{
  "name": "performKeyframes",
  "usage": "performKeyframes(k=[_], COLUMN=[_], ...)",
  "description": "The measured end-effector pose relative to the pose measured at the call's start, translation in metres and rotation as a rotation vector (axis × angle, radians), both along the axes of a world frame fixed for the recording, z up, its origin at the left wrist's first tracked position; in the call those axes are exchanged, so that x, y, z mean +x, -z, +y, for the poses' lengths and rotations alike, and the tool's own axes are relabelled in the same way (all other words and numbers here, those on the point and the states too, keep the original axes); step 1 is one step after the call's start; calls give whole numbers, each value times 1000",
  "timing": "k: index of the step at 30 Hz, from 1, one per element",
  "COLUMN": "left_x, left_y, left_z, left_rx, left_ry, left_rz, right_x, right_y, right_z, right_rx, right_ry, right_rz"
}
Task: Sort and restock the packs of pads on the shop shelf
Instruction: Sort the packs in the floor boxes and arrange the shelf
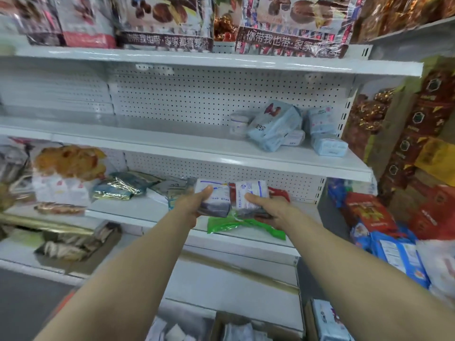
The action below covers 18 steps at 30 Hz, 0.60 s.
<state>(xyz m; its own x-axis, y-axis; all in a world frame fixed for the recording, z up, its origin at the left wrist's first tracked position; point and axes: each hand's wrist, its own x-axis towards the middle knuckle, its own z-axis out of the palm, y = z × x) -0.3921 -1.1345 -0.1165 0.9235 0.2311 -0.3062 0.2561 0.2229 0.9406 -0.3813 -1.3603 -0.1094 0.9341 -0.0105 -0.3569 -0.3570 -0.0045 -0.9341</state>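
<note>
Both arms reach fwd to the lower shelf [138,212]. The left grip [193,205] is clamped on a white pack of pads [215,199], thumb on its top face and fingers curled under it. The right grip [269,211] is clamped on a second white pack [252,195] in the same way, thumb on the front, fingers below. The 2 packs are side by side, almost touching, held just above the front part of this shelf. Under them a green bag [236,226] lies flat at the shelf edge, and a red pack [280,193] shows behind the right one. To the left on the same shelf lie foil snack bags [120,188], blurred. One level up, the middle shelf [160,143] carries more pads at its right end: a big light-blue pack [275,126] leaning tilted, a smaller pale pack [320,119] upright beside it, approx. touching, and another blue pack [328,145] lying flat in front. At the bottom of the view an open carton [187,326] holds white packs, details too blurred to read.
</note>
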Motion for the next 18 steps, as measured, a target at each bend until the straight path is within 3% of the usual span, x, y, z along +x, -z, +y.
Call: performKeyframes(k=[7, 12, 18], left_x=[20, 17, 46], left_y=[79, 114, 226], left_z=[98, 148, 230], left_rx=[-38, -63, -15], left_ry=[-136, -25, -1], left_rz=[145, 305, 526], right_x=[13, 38, 55], right_y=[44, 104, 195], right_z=[71, 131, 202], right_rx=[-72, -125, -135], right_ry=[-103, -94, -99], right_rz=[90, 172, 383])
